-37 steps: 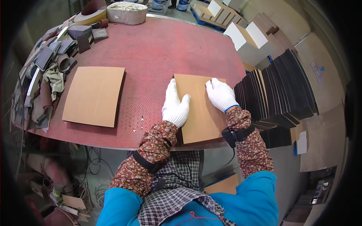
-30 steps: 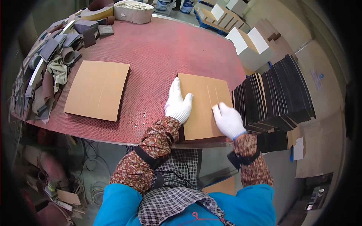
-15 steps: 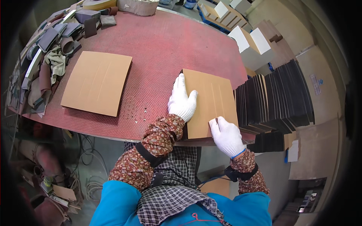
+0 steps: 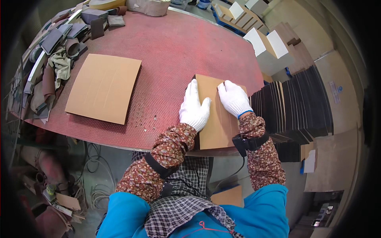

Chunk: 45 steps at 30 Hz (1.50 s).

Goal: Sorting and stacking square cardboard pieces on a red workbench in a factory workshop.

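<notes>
A light-brown rectangular board [image 4: 214, 133] with faint lengthwise grooves lies at the near right edge of the red table. Its left edge is under my left hand [image 4: 194, 109], in a white knit glove, laid flat with the fingers stretched forward and the thumb spread. On the board's upper right part rests my right hand [image 4: 234, 98], also gloved. Its fingers are curled down and closed; whatever they hold, if anything, is hidden beneath them. To the left, a similar brown board [image 4: 104, 88], dark along its edge, lies apart from both hands.
Red mesh covers the table [image 4: 166, 51]. Sanding scraps and rags [image 4: 59, 65] heap along its left side. Upright dark boards [image 4: 293, 105] stand packed at the right, with white-and-brown blocks [image 4: 264, 49] beyond. Hoses [image 4: 99, 194] coil on the floor at lower left.
My right hand has slid forward along the board from its near edge to its far part. My left hand stays flat on the left edge.
</notes>
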Tool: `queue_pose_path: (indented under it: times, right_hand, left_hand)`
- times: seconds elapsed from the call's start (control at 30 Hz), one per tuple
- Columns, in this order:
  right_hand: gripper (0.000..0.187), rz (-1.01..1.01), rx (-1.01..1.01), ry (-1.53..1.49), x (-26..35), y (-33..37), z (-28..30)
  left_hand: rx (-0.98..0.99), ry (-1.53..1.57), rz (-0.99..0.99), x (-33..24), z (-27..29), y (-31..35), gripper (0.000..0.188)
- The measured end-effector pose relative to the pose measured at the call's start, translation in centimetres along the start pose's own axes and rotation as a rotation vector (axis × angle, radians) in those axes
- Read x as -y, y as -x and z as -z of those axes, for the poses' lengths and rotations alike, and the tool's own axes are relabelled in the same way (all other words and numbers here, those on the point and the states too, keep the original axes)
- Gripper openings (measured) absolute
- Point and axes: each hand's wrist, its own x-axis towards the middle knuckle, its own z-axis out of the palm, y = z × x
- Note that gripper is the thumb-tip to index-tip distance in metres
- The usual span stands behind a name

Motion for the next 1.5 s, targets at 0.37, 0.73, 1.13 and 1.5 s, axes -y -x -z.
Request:
queue_pose_path:
  times: [0.37,0.73,1.13,1.5]
  right_hand:
    - [0.035,-0.121,0.227,0.037,3.8,11.2,4.2]
    - [0.029,-0.21,-0.149,0.052,-3.6,18.6,3.4]
    - [0.041,-0.539,-0.127,-0.603,-3.1,19.0,0.9]
    - [0.035,-0.227,-0.059,-0.76,12.0,17.9,2.3]
  left_hand:
    - [0.015,0.016,0.029,0.1,0.4,-0.4,0.076]
    - [0.026,-0.046,-0.041,-0.6,1.5,6.5,0.069]
    - [0.041,0.041,0.183,0.7,6.7,9.3,0.051]
    - [-0.507,0.186,0.126,5.0,18.9,9.0,0.033]
